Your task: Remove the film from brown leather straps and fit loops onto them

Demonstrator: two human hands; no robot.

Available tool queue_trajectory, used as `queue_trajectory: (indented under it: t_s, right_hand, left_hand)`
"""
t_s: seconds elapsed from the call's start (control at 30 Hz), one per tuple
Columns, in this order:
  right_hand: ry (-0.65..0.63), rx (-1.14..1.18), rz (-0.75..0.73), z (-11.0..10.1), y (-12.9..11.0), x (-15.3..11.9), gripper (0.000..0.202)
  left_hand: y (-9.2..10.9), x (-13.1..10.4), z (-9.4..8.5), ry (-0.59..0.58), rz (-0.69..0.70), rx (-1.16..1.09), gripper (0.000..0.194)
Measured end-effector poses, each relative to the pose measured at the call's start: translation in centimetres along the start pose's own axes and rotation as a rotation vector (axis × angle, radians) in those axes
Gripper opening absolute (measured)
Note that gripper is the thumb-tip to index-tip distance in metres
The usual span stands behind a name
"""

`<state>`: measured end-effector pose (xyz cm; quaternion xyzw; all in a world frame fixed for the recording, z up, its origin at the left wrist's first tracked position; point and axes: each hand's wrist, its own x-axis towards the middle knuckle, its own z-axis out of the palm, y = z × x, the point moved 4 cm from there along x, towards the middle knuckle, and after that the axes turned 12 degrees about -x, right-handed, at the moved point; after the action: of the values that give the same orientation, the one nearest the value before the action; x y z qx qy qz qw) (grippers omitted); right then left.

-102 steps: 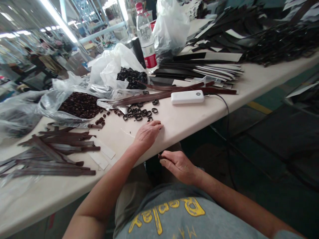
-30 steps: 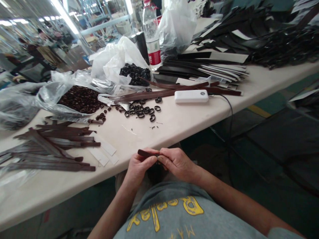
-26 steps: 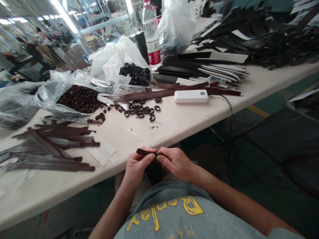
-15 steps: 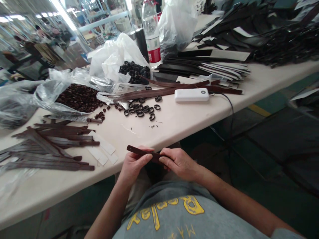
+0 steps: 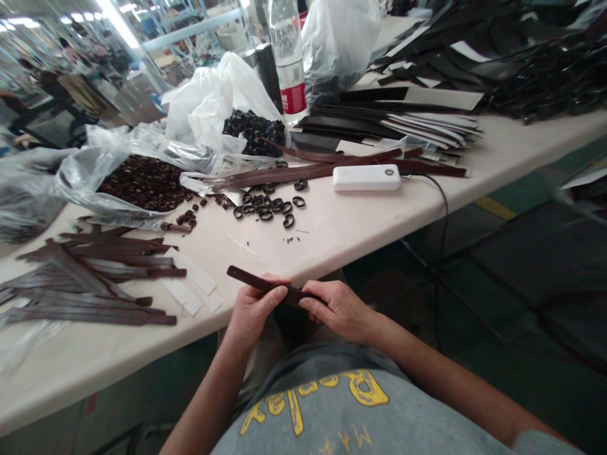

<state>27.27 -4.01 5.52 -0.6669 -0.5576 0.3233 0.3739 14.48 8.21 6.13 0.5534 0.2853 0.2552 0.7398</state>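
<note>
A dark brown leather strap (image 5: 247, 277) is held between both hands, just off the table's front edge. My left hand (image 5: 253, 313) pinches it between thumb and fingers, and a rounded end with a small hole sticks out to the left. My right hand (image 5: 339, 309) grips the strap farther along, its thumb on top; the rest of the strap is hidden in and under the hand. Closest on the table are several black loops (image 5: 275, 205) and, to the left, a pile of brown straps (image 5: 102, 272) beside white paper strips (image 5: 187, 294).
A plastic bag of small brown loops (image 5: 142, 183) and a bag of black loops (image 5: 253, 129) stand behind. A white power bank (image 5: 366, 178) with a cable lies near the front edge. Farther back are a plastic bottle (image 5: 290, 76) and stacked black straps (image 5: 351, 123).
More of the strap's rounded end now sticks out to the left of my left hand. Both hands keep their grip in nearly the same place. The view has shifted slightly.
</note>
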Motion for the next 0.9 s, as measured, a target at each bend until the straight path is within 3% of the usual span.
queue_trajectory:
  t_s: [0.2,0.9]
  right_hand:
    - [0.012,0.015,-0.051,0.2,-0.4,0.3,0.018]
    - [0.030,0.056,-0.042,0.6,0.2,0.5,0.019]
  left_hand:
    - [-0.5,-0.2,1.4,-0.066,-0.064,-0.037,0.021]
    - [-0.5,0.0,1.2,-0.066,-0.058,-0.052,0.018]
